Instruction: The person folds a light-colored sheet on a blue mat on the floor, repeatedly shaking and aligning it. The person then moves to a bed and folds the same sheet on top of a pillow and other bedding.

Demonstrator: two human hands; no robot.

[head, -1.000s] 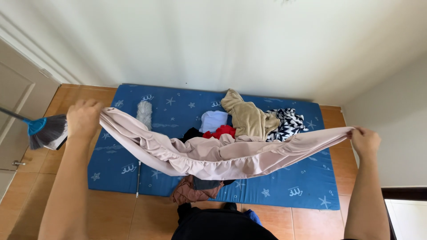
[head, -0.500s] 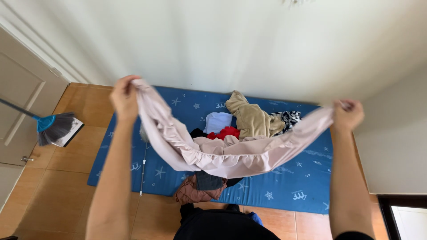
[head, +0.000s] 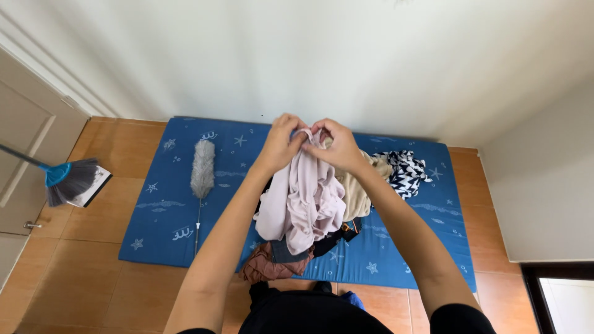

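My left hand (head: 281, 143) and my right hand (head: 335, 145) meet in front of me, both gripping the top edge of a pale pink cloth (head: 305, 201). The cloth hangs doubled in long folds below my hands. Under it lies a pile of clothes on a blue star-patterned mat (head: 161, 213): a beige garment (head: 357, 195), a black-and-white zigzag piece (head: 405, 173), dark items and a brown one (head: 267, 267) at the near edge.
A grey feather duster (head: 202, 170) lies on the mat's left part. A broom with a blue head and a dustpan (head: 71, 180) rest on the wooden floor at left, near a door (head: 18, 148). White walls close the far side and right.
My hands, spread wide with the pink cloth stretched between them a second ago, have swung together at the middle, folding the cloth in half so it hangs down.
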